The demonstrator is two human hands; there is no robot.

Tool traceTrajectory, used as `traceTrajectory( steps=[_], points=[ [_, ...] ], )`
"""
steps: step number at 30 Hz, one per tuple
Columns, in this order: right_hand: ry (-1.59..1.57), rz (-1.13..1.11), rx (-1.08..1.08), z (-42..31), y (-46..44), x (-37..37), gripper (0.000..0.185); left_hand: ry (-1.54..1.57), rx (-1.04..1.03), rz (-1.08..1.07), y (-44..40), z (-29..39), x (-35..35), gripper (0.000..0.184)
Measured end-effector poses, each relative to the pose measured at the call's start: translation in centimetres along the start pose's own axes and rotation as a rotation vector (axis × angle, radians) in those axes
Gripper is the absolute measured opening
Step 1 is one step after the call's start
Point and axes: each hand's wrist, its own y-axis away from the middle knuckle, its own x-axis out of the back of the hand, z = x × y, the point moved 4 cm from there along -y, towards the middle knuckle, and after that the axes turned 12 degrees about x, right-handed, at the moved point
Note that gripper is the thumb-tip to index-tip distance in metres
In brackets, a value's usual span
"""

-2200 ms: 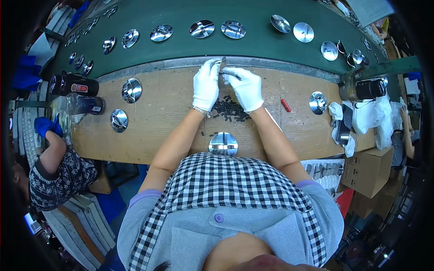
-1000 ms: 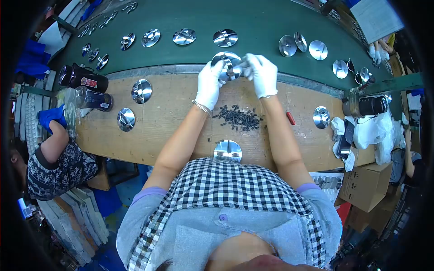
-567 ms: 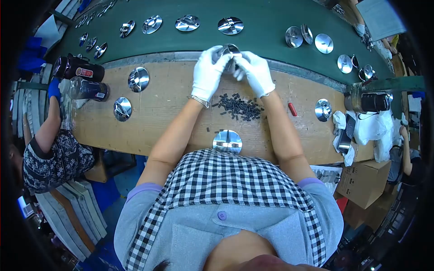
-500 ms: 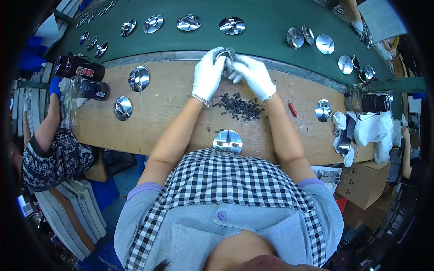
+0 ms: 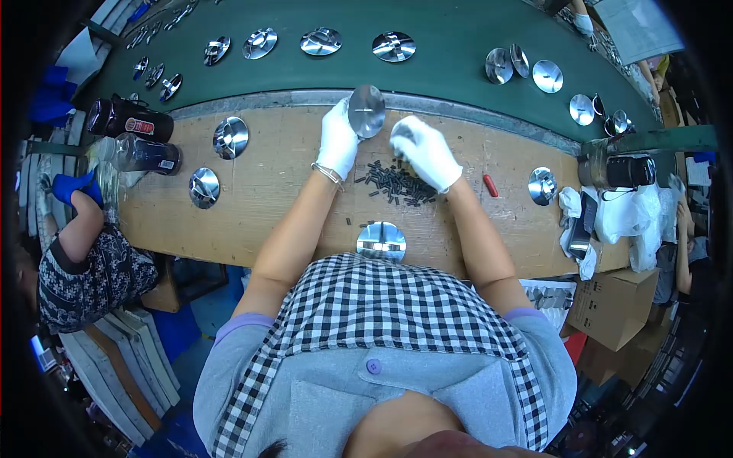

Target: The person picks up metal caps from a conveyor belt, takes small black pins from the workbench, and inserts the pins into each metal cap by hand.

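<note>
My left hand [image 5: 338, 141], in a white glove, grips a round polished metal disc [image 5: 366, 112] by its edge and holds it tilted up above the bench. To its right is my right hand [image 5: 429, 156], also gloved, apart from the disc, with its fingers curled. Grey shows at its fingertips; whether anything lies in them is hidden. Just below, a pile of small black cylindrical pieces [image 5: 397, 185] is spread on the wooden bench [image 5: 282, 206]. Another shiny disc [image 5: 381, 240] rests at the bench's near edge, in front of my apron.
A green belt [image 5: 450, 76] carrying several discs runs along the far side. More discs [image 5: 230, 137] lie left and right on the bench. Near my right arm is a red object [image 5: 490, 185]. Bottles [image 5: 147, 153] stand at left, plastic bags [image 5: 622, 217] at right. Co-workers sit at both sides.
My hands have parted. The left hand has turned the disc upright, its broad round face now showing, while the right hand has come down toward the black pieces.
</note>
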Motion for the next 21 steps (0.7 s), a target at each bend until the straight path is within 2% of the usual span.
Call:
traceTrajectory(
  steps=[1,2,3,4,5,8,12,14,15,17,18,20,21],
  points=[
    [-0.348,0.147,-0.168,0.4,-0.1,0.3,0.010,0.002,-0.002,-0.001,-0.1,-0.3,0.0,0.029],
    [-0.456,0.240,-0.088,0.4,-0.6,0.3,0.012,-0.013,0.004,-0.007,-0.1,-0.5,-0.1,0.028],
    [-0.454,0.242,-0.086,0.5,-0.8,-0.1,0.012,-0.028,0.009,-0.014,-0.1,-0.7,-0.3,0.028],
    [-0.549,0.319,-0.043,0.4,-1.0,-0.2,0.013,-0.184,-0.141,-0.003,-0.1,-0.8,-0.4,0.027],
    [-0.644,0.396,0.003,0.1,-1.2,-0.1,0.015,-0.184,-0.145,-0.006,0.0,-0.6,-0.7,0.027],
    [-0.665,0.435,-0.030,-0.8,-1.2,-0.3,0.019,-0.034,-0.061,-0.009,0.5,-0.6,-1.1,0.027],
    [-0.615,0.446,-0.009,-1.0,-1.1,-0.3,0.022,-0.078,-0.055,0.023,0.6,-0.5,-1.1,0.027],
    [-0.602,0.458,-0.010,-1.2,-1.1,-0.3,0.021,-0.337,-0.328,0.123,0.4,-0.2,-1.0,0.026],
    [-0.506,0.464,-0.006,-1.2,-1.0,-0.4,0.020,-0.337,-0.327,0.122,0.5,-0.3,-1.0,0.026],
    [-0.411,0.469,-0.005,-1.2,-1.0,-0.6,0.020,-0.704,-0.750,0.283,1.8,0.7,-1.6,0.026],
    [-0.305,0.501,0.058,-1.3,-1.1,-0.6,0.018,-0.705,-0.749,0.281,1.8,0.8,-1.5,0.026],
    [-0.196,0.535,0.119,-1.5,-1.1,-0.1,0.017,-0.373,-0.169,0.112,0.5,-0.5,-1.0,0.025],
    [-0.166,0.476,0.165,-1.9,-1.1,0.5,0.017,-0.373,-0.169,0.109,0.8,-0.4,-1.1,0.025]
  ],
)
